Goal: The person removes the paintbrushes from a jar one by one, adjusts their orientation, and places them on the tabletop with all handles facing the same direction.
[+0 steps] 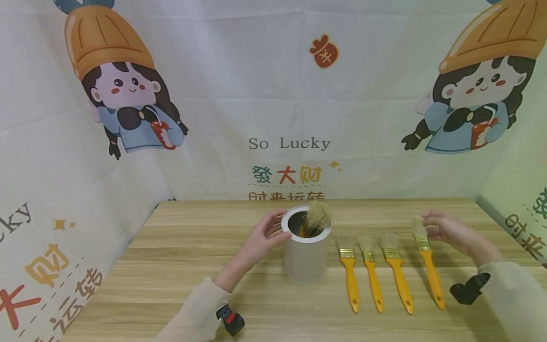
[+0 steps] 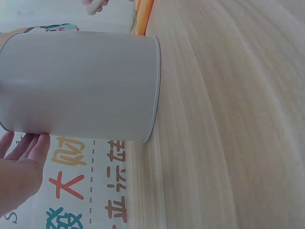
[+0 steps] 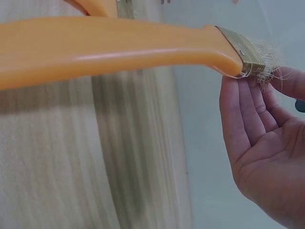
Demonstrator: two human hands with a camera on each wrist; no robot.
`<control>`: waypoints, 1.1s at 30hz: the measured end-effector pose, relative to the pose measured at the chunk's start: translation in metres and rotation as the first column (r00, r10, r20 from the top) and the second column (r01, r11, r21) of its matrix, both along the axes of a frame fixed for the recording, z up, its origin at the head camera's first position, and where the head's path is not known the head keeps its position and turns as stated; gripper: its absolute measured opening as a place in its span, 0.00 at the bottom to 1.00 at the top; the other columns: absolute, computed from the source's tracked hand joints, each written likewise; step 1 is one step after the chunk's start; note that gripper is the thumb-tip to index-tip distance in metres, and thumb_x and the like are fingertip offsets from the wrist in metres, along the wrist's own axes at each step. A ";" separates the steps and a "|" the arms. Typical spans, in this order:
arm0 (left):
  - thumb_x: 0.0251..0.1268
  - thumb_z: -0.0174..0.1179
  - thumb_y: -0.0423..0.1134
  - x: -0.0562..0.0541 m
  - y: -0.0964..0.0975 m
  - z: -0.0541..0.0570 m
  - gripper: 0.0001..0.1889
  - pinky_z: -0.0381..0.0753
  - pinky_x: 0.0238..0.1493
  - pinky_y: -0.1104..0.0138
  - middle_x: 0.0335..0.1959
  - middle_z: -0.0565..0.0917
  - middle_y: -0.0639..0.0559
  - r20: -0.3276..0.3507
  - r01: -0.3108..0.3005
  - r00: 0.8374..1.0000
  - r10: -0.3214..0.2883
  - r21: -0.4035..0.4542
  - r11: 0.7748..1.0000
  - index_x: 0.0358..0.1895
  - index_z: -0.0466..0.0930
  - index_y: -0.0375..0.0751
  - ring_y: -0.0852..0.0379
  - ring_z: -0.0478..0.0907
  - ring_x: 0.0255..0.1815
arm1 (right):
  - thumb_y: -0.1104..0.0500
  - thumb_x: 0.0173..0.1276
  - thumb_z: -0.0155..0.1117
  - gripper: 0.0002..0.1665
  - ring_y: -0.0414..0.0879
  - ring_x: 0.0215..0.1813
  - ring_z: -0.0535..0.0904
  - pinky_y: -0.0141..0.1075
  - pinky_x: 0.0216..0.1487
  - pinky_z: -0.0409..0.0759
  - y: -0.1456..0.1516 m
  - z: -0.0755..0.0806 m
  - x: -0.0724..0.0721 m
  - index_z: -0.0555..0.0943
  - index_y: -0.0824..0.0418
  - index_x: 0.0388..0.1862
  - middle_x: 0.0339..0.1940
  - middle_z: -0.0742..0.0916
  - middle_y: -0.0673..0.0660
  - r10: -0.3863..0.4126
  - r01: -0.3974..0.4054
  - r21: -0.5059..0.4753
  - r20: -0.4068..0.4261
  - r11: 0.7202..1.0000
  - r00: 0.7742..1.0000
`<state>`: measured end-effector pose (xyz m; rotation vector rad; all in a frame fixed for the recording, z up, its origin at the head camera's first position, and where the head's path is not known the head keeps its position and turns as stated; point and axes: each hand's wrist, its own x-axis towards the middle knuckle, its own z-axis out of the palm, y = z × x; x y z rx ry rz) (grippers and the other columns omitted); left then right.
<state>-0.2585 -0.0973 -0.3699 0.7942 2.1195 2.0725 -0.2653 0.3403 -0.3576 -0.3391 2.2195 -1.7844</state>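
A pale grey cylindrical can [image 1: 305, 263] with a white rim stands upright on the table. Inside it is a brush with an orange-yellow handle, its fluffy tan bristles [image 1: 318, 216] rising above the rim. My left hand [image 1: 267, 232] holds the can's left side near the top, thumb in front; in the left wrist view its fingertips [image 2: 43, 140] touch the wall. To the right, my right hand [image 1: 448, 230] pinches the bristle end of a paintbrush [image 1: 431, 280] with a yellow handle and brass-coloured ferrule. In the right wrist view, thumb and fingers meet at those bristles [image 3: 269, 59].
Three more yellow-handled paintbrushes lie side by side between can and right hand: a left one [image 1: 350, 280], a narrower middle one [image 1: 373, 280] and a wider one [image 1: 399, 280]. Printed cloth [image 1: 363, 156] hangs behind the wooden table [image 1: 179, 275].
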 end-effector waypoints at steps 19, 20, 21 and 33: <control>0.55 0.58 0.27 0.001 0.000 0.001 0.29 0.70 0.52 0.62 0.58 0.65 0.37 0.019 -0.010 1.000 0.010 -0.004 1.000 0.61 0.59 0.34 0.45 0.63 0.58 | 0.61 0.67 0.41 0.27 0.42 0.36 0.71 0.38 0.41 0.76 -0.006 -0.032 -0.004 0.55 0.85 0.53 0.42 0.72 0.61 -0.142 0.129 0.246 0.038 0.961 0.989; 0.55 0.58 0.27 0.001 0.000 0.001 0.29 0.69 0.52 0.62 0.59 0.65 0.37 0.018 -0.008 1.000 0.008 -0.003 1.000 0.61 0.59 0.33 0.45 0.63 0.58 | 0.61 0.67 0.42 0.26 0.42 0.35 0.71 0.37 0.40 0.76 -0.007 -0.032 -0.004 0.55 0.84 0.52 0.40 0.73 0.59 -0.149 0.135 0.250 0.038 0.959 0.988; 0.55 0.58 0.27 0.002 0.000 0.001 0.29 0.69 0.52 0.62 0.59 0.65 0.37 0.018 -0.009 1.000 0.009 -0.003 1.000 0.61 0.59 0.33 0.45 0.63 0.58 | 0.61 0.67 0.42 0.25 0.42 0.34 0.71 0.37 0.39 0.76 -0.007 -0.033 -0.004 0.56 0.84 0.51 0.38 0.73 0.58 -0.154 0.140 0.255 0.035 0.957 0.987; 0.56 0.58 0.28 0.001 0.000 0.001 0.29 0.68 0.53 0.62 0.59 0.64 0.35 0.011 0.002 1.000 -0.002 0.001 1.000 0.61 0.58 0.33 0.45 0.62 0.59 | 0.63 0.66 0.42 0.23 0.41 0.32 0.71 0.37 0.37 0.77 -0.008 -0.045 -0.007 0.58 0.85 0.48 0.33 0.73 0.57 -0.179 0.168 0.296 0.010 0.940 0.984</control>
